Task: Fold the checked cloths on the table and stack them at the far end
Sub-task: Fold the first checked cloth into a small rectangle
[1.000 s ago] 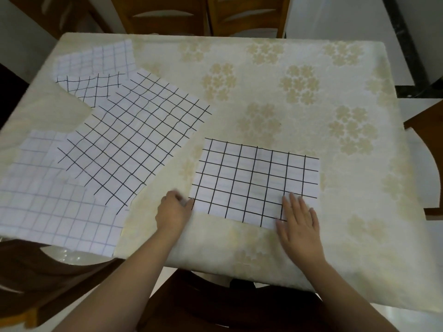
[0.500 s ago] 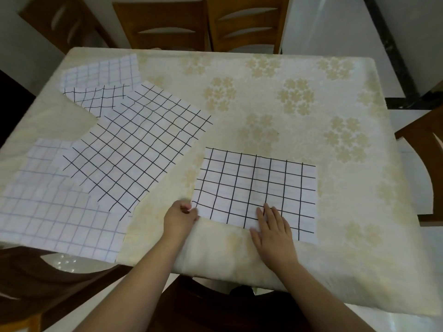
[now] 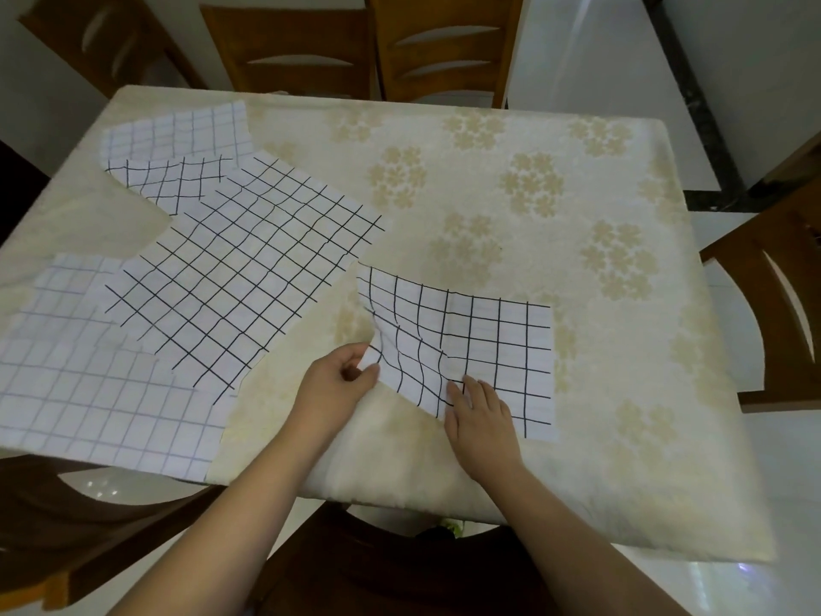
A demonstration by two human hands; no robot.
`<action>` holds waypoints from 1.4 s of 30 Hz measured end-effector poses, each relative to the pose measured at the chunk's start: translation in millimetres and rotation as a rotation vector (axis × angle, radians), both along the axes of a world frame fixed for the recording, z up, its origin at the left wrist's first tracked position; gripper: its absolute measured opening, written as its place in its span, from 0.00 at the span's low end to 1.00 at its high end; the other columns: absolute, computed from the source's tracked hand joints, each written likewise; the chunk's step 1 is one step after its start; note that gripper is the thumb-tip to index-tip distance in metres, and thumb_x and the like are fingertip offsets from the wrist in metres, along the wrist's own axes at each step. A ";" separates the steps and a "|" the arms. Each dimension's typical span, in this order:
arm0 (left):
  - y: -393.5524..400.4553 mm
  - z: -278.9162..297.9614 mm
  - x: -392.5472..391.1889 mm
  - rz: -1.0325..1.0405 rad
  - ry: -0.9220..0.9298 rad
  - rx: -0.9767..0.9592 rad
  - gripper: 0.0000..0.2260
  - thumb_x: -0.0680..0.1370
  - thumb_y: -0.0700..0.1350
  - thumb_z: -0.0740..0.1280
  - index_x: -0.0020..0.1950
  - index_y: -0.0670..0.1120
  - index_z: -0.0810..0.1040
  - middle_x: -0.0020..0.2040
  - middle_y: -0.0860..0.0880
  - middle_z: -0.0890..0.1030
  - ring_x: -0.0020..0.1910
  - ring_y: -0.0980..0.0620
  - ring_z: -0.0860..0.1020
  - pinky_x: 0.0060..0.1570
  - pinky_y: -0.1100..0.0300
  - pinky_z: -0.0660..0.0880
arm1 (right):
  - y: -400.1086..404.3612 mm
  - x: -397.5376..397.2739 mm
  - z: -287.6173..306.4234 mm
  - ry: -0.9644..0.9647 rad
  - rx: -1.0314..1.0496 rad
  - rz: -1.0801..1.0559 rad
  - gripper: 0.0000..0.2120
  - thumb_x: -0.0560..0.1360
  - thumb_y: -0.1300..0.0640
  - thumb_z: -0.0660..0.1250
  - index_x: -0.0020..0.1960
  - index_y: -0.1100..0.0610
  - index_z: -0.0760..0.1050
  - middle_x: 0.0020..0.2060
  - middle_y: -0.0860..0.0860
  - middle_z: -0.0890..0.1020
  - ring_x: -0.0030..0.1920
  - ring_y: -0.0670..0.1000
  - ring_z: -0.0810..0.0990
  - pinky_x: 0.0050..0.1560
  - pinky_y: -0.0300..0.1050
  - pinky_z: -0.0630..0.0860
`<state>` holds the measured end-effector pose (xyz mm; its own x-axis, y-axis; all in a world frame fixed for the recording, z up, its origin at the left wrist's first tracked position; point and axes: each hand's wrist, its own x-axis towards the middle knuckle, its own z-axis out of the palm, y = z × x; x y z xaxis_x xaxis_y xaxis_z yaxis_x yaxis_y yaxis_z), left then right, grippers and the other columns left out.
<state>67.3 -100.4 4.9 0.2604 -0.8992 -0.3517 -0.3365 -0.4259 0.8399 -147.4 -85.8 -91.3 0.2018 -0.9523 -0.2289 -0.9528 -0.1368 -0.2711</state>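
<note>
A half-folded white cloth with a black check [image 3: 493, 344] lies near the table's front edge. My left hand [image 3: 331, 386] pinches its near-left corner and has lifted it off the table, so that side is rumpled. My right hand [image 3: 482, 413] presses flat on the cloth's near edge, fingers straight. Left of it a larger black-checked cloth [image 3: 240, 269] lies spread out. A pale blue-checked cloth [image 3: 89, 384] lies at the near left, partly under the larger one. At the far left sit another black-checked cloth [image 3: 169, 182] and a pale-checked one [image 3: 177, 133].
The table [image 3: 511, 193] wears a cream cloth with a flower print. Wooden chairs stand at the far side [image 3: 293, 51], the right [image 3: 773, 295] and the near left [image 3: 66, 517]. A dark chair seat is right below me.
My left hand has raised the cloth's near-left corner, rumpling that side. My right hand slid left along the near edge and stays pressed on the cloth.
</note>
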 end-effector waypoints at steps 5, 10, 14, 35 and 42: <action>-4.6 22.3 -29.6 -0.203 -0.050 -0.101 0.11 0.77 0.41 0.70 0.58 0.53 0.81 0.34 0.52 0.73 0.29 0.60 0.70 0.34 0.72 0.67 | -8.4 -1.2 2.5 -0.143 -0.018 -0.010 0.25 0.78 0.49 0.50 0.66 0.58 0.75 0.61 0.54 0.78 0.61 0.56 0.76 0.57 0.54 0.77; -6.0 27.7 -68.0 -0.440 -0.106 -0.148 0.14 0.77 0.42 0.69 0.63 0.50 0.79 0.40 0.59 0.77 0.34 0.68 0.74 0.40 0.78 0.67 | -19.7 -18.1 29.2 -0.714 0.211 -0.432 0.18 0.83 0.54 0.51 0.68 0.53 0.72 0.62 0.48 0.77 0.63 0.47 0.75 0.62 0.39 0.68; -8.0 19.8 -97.2 -0.634 -0.193 -0.171 0.16 0.78 0.44 0.67 0.66 0.50 0.78 0.51 0.56 0.80 0.41 0.66 0.75 0.47 0.75 0.69 | -36.8 -41.0 56.0 -1.110 0.271 -0.794 0.17 0.84 0.52 0.51 0.56 0.53 0.77 0.46 0.50 0.81 0.47 0.49 0.81 0.50 0.43 0.76; -31.1 -82.1 -90.3 -0.174 -0.300 0.144 0.05 0.77 0.44 0.68 0.51 0.45 0.81 0.44 0.50 0.83 0.44 0.50 0.80 0.41 0.65 0.69 | -81.0 -116.6 8.5 -0.567 0.132 -0.754 0.12 0.76 0.55 0.68 0.59 0.56 0.77 0.38 0.45 0.80 0.37 0.44 0.76 0.36 0.32 0.68; -32.2 -90.6 -96.1 -0.184 -0.310 0.186 0.04 0.75 0.44 0.71 0.48 0.46 0.79 0.40 0.52 0.80 0.43 0.50 0.79 0.44 0.61 0.73 | -78.9 -112.8 0.0 -0.476 0.069 -0.719 0.11 0.76 0.58 0.69 0.57 0.56 0.77 0.36 0.46 0.79 0.36 0.47 0.77 0.36 0.41 0.69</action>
<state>-28.7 -132.6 -85.7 0.2203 -0.8689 -0.4432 -0.6464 -0.4704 0.6007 -260.2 -164.7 -91.3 -0.3547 -0.8727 -0.3354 -0.5851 0.4870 -0.6484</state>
